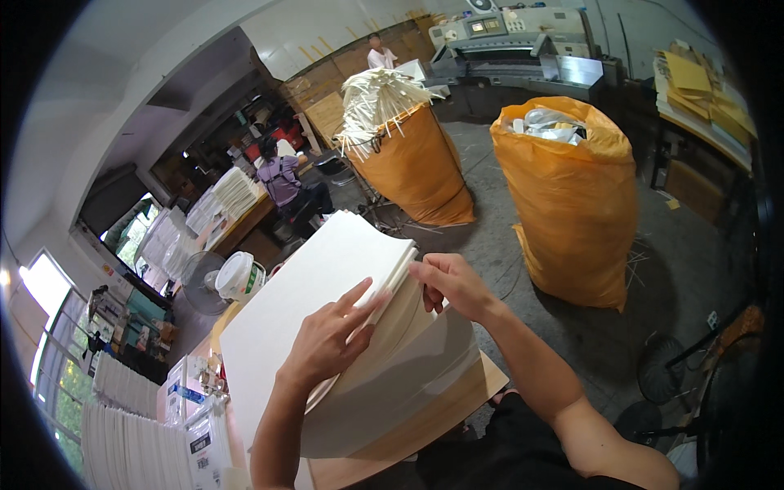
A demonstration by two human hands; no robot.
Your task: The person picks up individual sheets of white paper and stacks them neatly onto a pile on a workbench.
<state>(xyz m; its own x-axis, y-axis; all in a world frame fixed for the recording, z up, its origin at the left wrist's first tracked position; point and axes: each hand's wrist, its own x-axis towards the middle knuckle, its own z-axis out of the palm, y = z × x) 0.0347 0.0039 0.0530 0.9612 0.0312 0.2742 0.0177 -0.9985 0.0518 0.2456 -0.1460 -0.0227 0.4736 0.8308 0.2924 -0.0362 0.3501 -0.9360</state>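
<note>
A tall stack of large white sheets lies in front of me on a wooden table, its near edges fanned and bent. On the upper sheets' near edge rests my left hand, fingers spread, with blurred fingertips. My right hand is at the stack's right corner, its fingers curled in and the thumb side against the sheet edges. Whatever lies inside those curled fingers is hidden.
Two big orange sacks stand beyond the table, one heaped with paper strips. A white bucket and a fan are left. More paper piles lie lower left. A seated person works farther back, near a large machine.
</note>
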